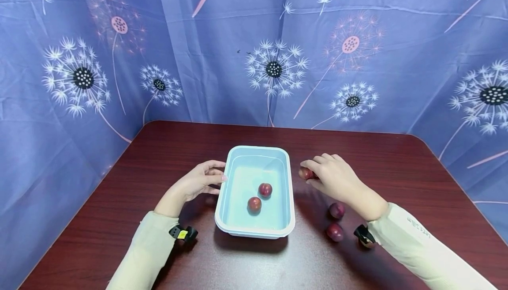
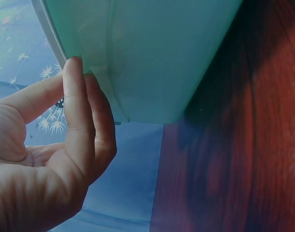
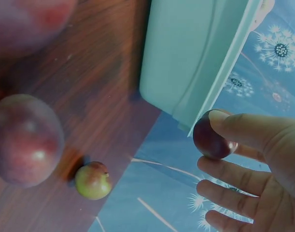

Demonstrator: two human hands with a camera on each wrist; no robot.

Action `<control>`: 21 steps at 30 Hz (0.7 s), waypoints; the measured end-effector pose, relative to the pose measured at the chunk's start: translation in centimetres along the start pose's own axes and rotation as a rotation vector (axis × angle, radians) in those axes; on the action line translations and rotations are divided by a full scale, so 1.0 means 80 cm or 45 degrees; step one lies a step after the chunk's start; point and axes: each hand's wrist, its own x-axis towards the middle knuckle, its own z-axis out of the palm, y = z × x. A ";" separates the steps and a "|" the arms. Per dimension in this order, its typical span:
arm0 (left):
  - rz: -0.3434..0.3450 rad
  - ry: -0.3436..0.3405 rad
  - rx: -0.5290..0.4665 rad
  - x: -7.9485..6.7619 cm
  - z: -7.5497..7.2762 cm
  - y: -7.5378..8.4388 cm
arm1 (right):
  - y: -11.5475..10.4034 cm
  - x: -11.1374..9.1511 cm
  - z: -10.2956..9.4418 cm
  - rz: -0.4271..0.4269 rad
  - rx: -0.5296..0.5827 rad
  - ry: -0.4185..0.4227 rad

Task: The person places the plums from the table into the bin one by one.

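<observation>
A light blue plastic tub stands on the table with two plums inside, one dark red plum and a lighter red plum. My left hand holds the tub's left rim, thumb on the edge and fingers against the outer wall. To the right of the tub, my right hand pinches a plum between thumb and fingers, above the table. The other fingers of that hand stretch out below the plum in the right wrist view.
Right of the tub lie a purple plum and a red plum. Another fruit is partly hidden by the right wrist's black strap. The right wrist view shows a green-and-red plum. Behind the dark wooden table hangs a blue dandelion-print cloth.
</observation>
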 end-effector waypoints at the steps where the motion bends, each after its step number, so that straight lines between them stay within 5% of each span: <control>1: 0.000 -0.001 0.000 0.000 0.000 0.000 | -0.001 0.001 -0.001 -0.003 0.001 0.001; 21: -0.006 0.004 -0.005 0.001 0.000 -0.001 | -0.024 0.022 -0.002 -0.087 0.027 0.041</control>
